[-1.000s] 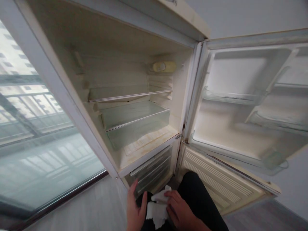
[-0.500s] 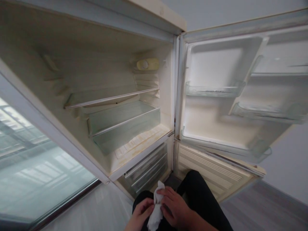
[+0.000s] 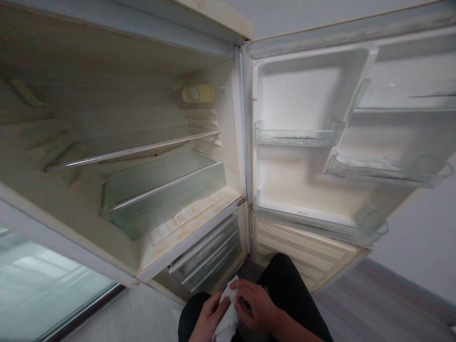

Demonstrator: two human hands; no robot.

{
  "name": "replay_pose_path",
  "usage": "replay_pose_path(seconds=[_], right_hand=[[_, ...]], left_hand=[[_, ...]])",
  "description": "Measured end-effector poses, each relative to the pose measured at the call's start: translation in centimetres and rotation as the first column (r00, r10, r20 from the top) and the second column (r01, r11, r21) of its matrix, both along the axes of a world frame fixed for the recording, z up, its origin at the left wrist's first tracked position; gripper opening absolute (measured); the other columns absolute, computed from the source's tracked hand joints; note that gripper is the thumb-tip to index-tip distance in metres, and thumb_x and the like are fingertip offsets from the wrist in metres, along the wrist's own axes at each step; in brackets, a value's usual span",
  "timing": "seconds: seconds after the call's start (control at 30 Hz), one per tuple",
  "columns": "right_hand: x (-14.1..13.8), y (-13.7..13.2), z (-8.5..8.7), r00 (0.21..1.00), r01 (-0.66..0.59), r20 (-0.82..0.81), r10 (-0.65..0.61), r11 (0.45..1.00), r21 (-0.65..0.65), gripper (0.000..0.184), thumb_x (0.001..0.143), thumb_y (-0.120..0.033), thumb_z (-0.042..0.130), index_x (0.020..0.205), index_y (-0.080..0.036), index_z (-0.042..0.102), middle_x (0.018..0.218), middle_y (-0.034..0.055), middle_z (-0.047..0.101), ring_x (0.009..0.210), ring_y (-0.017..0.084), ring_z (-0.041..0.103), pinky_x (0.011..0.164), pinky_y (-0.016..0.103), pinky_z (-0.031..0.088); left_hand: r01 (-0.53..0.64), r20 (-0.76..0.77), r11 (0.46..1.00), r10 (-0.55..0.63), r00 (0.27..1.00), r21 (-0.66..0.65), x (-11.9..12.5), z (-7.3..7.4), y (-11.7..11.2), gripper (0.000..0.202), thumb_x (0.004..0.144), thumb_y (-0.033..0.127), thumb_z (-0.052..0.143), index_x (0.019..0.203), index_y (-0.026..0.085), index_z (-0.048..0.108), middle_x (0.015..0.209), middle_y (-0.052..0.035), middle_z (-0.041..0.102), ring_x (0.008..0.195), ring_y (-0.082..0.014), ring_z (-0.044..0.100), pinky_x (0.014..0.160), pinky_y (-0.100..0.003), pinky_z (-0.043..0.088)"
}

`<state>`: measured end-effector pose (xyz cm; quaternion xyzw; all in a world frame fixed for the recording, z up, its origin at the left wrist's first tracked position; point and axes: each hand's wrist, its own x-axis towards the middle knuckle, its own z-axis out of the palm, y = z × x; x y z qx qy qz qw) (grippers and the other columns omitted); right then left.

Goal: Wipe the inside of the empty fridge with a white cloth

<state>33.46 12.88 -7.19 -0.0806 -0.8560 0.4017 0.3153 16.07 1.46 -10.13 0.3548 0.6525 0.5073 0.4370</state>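
Observation:
A white cloth point(image 3: 226, 317) is bunched between both my hands at the bottom of the view, above my dark-trousered legs. My left hand point(image 3: 209, 317) pinches its left side with fingers closed. My right hand point(image 3: 257, 308) curls over its right side and top. In front of me stands an open, stained fridge point(image 3: 117, 118) with nothing on its shelves. A glass shelf point(image 3: 135, 151) and a clear drawer point(image 3: 160, 190) sit inside it.
The upper door point(image 3: 320, 142) hangs open to the right with clear door bins point(image 3: 297, 137). The lower door point(image 3: 306, 247) is open too, showing freezer drawers point(image 3: 206, 251). A window point(image 3: 46, 280) is at the lower left, grey flooring point(image 3: 384, 304) at the right.
My left hand went from open beside the cloth to closed on it. Both hands bunched the cloth together. The view swung left-to-right, so the fridge fills more of the frame.

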Motion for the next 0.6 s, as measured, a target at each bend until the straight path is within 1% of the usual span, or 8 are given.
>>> replay_pose_path(seconds=[0.1,0.17,0.23,0.27,0.33,0.43,0.53,0.6], right_hand=[[0.3,0.4,-1.2,0.998,0.050,0.042,-0.048,0.996,-0.069,0.011,0.086,-0.025,0.059,0.097,-0.021,0.058,0.125,0.0114,0.066,0.115,0.022,0.064,0.100,0.034,0.052],[0.2,0.2,-2.3,0.984,0.109,0.147,-0.095,0.990,-0.090,0.020,0.082,-0.031,0.065,0.098,-0.021,0.058,0.118,0.0106,0.064,0.107,0.023,0.064,0.093,0.036,0.052],[-0.1,-0.1,-3.6,0.954,0.150,0.275,-0.118,0.984,-0.097,0.024,0.078,-0.033,0.068,0.097,-0.022,0.058,0.108,0.0078,0.062,0.097,0.023,0.063,0.086,0.036,0.051],[-0.3,-0.3,-4.3,0.938,0.157,0.328,-0.114,0.982,-0.107,0.023,0.077,-0.032,0.068,0.095,-0.022,0.057,0.104,0.0063,0.062,0.093,0.022,0.062,0.083,0.035,0.050],[-0.6,-0.8,-5.7,0.917,0.145,0.392,-0.071,0.976,-0.162,0.023,0.076,-0.031,0.068,0.093,-0.023,0.055,0.097,0.0041,0.064,0.086,0.021,0.062,0.079,0.034,0.048],[-1.1,-1.2,-7.3,0.922,0.110,0.387,0.013,0.950,-0.293,0.024,0.078,-0.034,0.067,0.095,-0.023,0.054,0.089,0.0029,0.066,0.078,0.021,0.062,0.072,0.031,0.046],[-1.5,-1.5,-8.2,0.931,0.132,0.365,0.028,0.904,-0.407,0.026,0.083,-0.036,0.063,0.104,-0.022,0.055,0.089,0.0050,0.068,0.078,0.022,0.065,0.070,0.032,0.047],[-1.7,-1.6,-8.4,0.932,0.154,0.362,0.019,0.884,-0.442,0.033,0.081,-0.032,0.063,0.112,-0.021,0.057,0.094,0.0073,0.070,0.085,0.025,0.067,0.076,0.034,0.051]], left_hand=[[-0.145,-0.061,0.989,0.142,0.988,-0.041,0.1,-0.2,0.1,0.060,0.070,0.079,0.071,0.085,0.021,0.075,0.088,-0.0063,0.074,0.094,-0.0294,0.068,0.092,-0.040,0.056],[-0.281,-0.089,0.956,0.274,0.958,-0.083,0.2,0.0,0.2,0.063,0.063,0.081,0.073,0.088,0.023,0.075,0.098,-0.0084,0.076,0.109,-0.0343,0.067,0.102,-0.044,0.053],[-0.352,-0.101,0.929,0.342,0.934,-0.116,0.6,0.4,0.3,0.065,0.059,0.082,0.073,0.090,0.025,0.074,0.106,-0.0091,0.076,0.119,-0.0363,0.065,0.108,-0.046,0.050],[-0.338,-0.102,0.934,0.327,0.940,-0.116,0.9,0.7,0.3,0.064,0.060,0.082,0.072,0.090,0.025,0.074,0.106,-0.0087,0.076,0.118,-0.0359,0.065,0.108,-0.045,0.051],[-0.237,-0.096,0.968,0.229,0.969,-0.084,1.4,1.3,0.1,0.060,0.069,0.082,0.068,0.089,0.025,0.073,0.101,-0.0073,0.075,0.109,-0.0330,0.068,0.103,-0.042,0.053],[-0.081,-0.088,0.996,0.078,0.993,-0.034,2.1,2.3,-0.3,0.055,0.081,0.077,0.064,0.091,0.023,0.073,0.094,-0.0059,0.074,0.097,-0.0287,0.068,0.094,-0.037,0.055],[0.009,-0.113,1.000,-0.010,0.994,-0.013,2.1,3.0,-0.8,0.052,0.086,0.072,0.063,0.096,0.023,0.075,0.098,-0.0070,0.075,0.100,-0.0280,0.068,0.094,-0.035,0.053],[0.035,-0.160,0.999,-0.035,0.987,-0.004,1.8,3.3,-1.1,0.050,0.087,0.070,0.064,0.099,0.023,0.078,0.106,-0.0091,0.075,0.106,-0.0288,0.067,0.099,-0.035,0.051]])
